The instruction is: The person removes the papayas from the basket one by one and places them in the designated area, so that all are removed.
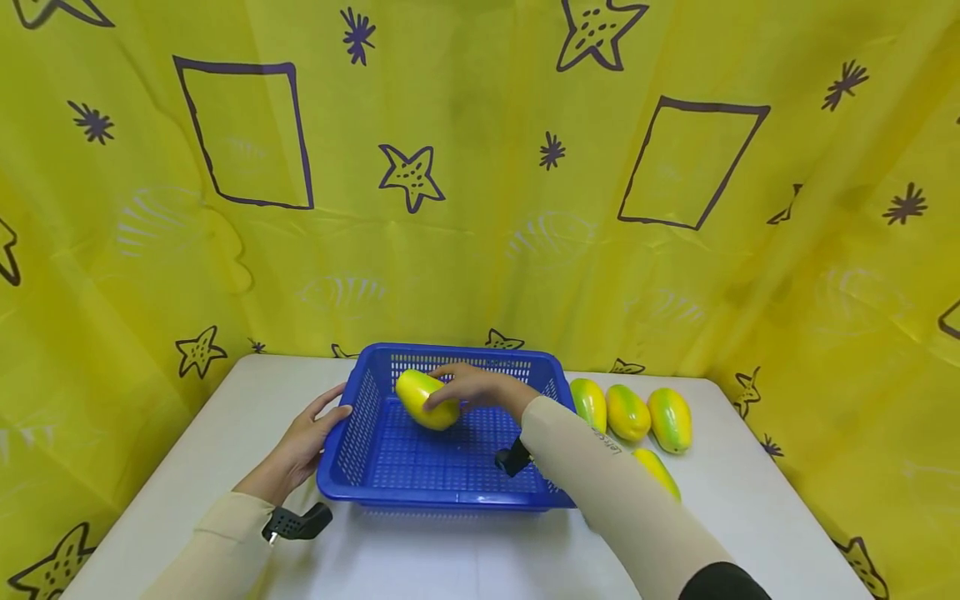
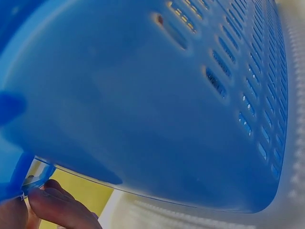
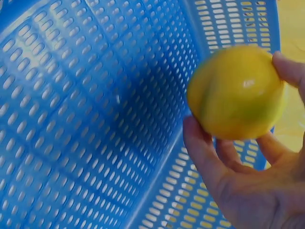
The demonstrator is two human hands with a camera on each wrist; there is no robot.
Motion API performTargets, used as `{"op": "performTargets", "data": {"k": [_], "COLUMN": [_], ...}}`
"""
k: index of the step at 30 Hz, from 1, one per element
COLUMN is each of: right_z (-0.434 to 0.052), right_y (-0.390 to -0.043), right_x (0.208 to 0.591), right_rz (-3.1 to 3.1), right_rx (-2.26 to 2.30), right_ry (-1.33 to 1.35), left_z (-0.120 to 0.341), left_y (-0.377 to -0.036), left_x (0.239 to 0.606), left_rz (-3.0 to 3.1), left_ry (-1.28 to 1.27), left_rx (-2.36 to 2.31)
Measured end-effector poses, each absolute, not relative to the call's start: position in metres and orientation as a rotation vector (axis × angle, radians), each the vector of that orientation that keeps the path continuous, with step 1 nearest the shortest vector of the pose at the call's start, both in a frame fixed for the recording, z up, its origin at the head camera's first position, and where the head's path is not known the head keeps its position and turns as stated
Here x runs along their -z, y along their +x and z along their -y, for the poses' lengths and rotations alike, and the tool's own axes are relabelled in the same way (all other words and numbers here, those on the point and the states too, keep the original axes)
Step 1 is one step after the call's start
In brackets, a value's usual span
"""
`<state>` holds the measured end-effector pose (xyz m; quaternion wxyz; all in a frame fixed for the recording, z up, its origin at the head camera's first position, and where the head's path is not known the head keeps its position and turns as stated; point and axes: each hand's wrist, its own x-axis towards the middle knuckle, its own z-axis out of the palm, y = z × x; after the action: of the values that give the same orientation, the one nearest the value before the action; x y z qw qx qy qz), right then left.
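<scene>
A blue plastic basket (image 1: 450, 498) with slotted walls stands on the table. My left hand (image 1: 303, 437) grips its left rim, the thumb on top; in the left wrist view the fingers (image 2: 62, 207) show at the rim beside the basket's wall (image 2: 143, 105). Inside the basket, my right hand (image 1: 472, 387) holds a glossy yellow-green mango (image 1: 427, 402) near the left back part. From the right wrist view, the thumb and fingers of the right hand (image 3: 257, 186) wrap round the mango (image 3: 238, 95), above the slotted bottom. Whether the fruit touches the bottom I cannot tell.
Right of the basket lie several more mangoes (image 1: 628, 413) on the white table (image 1: 750, 500); the right forearm partly covers one mango (image 1: 657, 473). A yellow patterned curtain (image 1: 480, 250) hangs behind and along both sides of the table.
</scene>
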<state>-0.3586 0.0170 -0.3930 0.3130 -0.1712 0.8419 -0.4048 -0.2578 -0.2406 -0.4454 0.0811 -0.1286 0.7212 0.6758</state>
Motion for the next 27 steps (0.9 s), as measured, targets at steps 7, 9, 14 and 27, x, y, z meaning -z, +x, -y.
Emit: {"op": "performTargets", "data": {"k": [7,9,14,27], "right_z": [-0.033,-0.038,-0.05,-0.078], "right_y": [-0.357,-0.356,-0.354,-0.348], "right_x": [0.386,0.385,0.383,0.377], "right_rz": [-2.021,-1.976,-1.87,-1.831], "right_rx": [1.108,1.13,1.182,1.152], "right_ry": [-0.342,-0.316,-0.268,-0.254], "left_z": [0.24,0.241,0.241,0.241], "left_y": [-0.258,-0.259,-0.259,-0.257], "left_x": [0.446,0.446,0.446,0.443], "left_rz": [-2.154,-2.155,-2.16,-2.165], "left_ry": [-0.383,-0.377,-0.369,-0.361], "left_rx": [-2.016,-2.013,-2.004,-1.981]}}
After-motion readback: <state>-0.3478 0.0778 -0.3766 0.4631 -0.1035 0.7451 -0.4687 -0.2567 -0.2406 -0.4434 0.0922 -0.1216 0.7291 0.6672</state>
